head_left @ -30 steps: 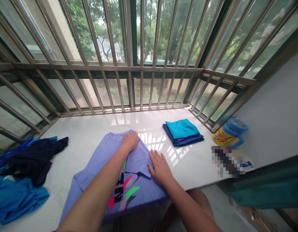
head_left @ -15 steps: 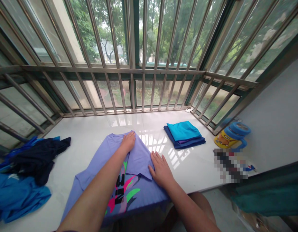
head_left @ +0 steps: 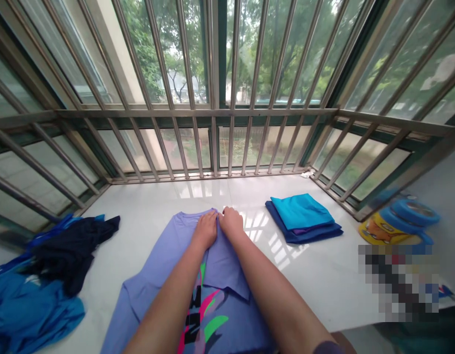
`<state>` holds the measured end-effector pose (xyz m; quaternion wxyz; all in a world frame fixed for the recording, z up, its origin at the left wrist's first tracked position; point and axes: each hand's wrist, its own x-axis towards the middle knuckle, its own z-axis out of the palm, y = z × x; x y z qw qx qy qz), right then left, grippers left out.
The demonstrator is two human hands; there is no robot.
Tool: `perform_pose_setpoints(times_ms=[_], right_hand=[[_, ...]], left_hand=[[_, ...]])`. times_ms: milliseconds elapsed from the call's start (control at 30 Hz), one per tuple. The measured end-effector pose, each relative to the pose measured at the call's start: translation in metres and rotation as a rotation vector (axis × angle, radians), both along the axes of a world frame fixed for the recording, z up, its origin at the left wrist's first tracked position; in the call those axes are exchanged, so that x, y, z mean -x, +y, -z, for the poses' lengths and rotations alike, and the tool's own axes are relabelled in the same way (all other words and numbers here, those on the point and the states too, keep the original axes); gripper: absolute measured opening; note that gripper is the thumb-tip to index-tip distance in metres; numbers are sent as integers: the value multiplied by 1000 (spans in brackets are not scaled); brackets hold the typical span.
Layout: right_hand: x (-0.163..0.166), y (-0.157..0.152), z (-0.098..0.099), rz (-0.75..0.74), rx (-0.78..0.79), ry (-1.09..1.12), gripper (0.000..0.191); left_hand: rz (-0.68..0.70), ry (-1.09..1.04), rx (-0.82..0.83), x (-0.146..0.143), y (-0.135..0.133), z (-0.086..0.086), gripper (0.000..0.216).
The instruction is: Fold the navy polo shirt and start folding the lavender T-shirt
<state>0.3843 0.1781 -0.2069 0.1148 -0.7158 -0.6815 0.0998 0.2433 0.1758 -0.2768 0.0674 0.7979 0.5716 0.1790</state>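
Observation:
A lavender long-sleeved shirt (head_left: 164, 255) with a pink, green and black print lies on the white ledge. Its right side is folded inward over the front. At the far folded corner, near the collar, my left hand (head_left: 206, 230) is closed on the cloth. Beside it, almost touching, my right hand (head_left: 232, 222) has its fingers curled and pinches the same corner; the fingertips are partly hidden. My forearms cover part of the print and the folded sleeve.
Folded blue clothes (head_left: 303, 216) are stacked to the right on the ledge (head_left: 249, 189). A pile of dark and blue clothes (head_left: 61, 270) lies crumpled at left. A blue and yellow mug (head_left: 397, 221) stands by the right wall. Metal bars (head_left: 194, 113) enclose the windows.
My right hand has moved from the shirt's right edge up to the far corner and closed on it. My left hand, earlier lying flat there, has gathered its fingers. The view has shifted slightly.

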Motion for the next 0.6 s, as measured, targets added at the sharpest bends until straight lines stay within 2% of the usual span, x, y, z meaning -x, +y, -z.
perform_pose_setpoints(times_ms=[100, 267, 600], right_hand=[[8, 20, 14, -1, 16, -7, 30], [7, 23, 30, -16, 1, -21, 31], [3, 27, 31, -71, 16, -39, 34]], left_hand=[[-3, -19, -40, 0, 1, 5, 51], [-19, -36, -90, 0, 3, 14, 48], [-34, -60, -101, -1, 2, 14, 48]])
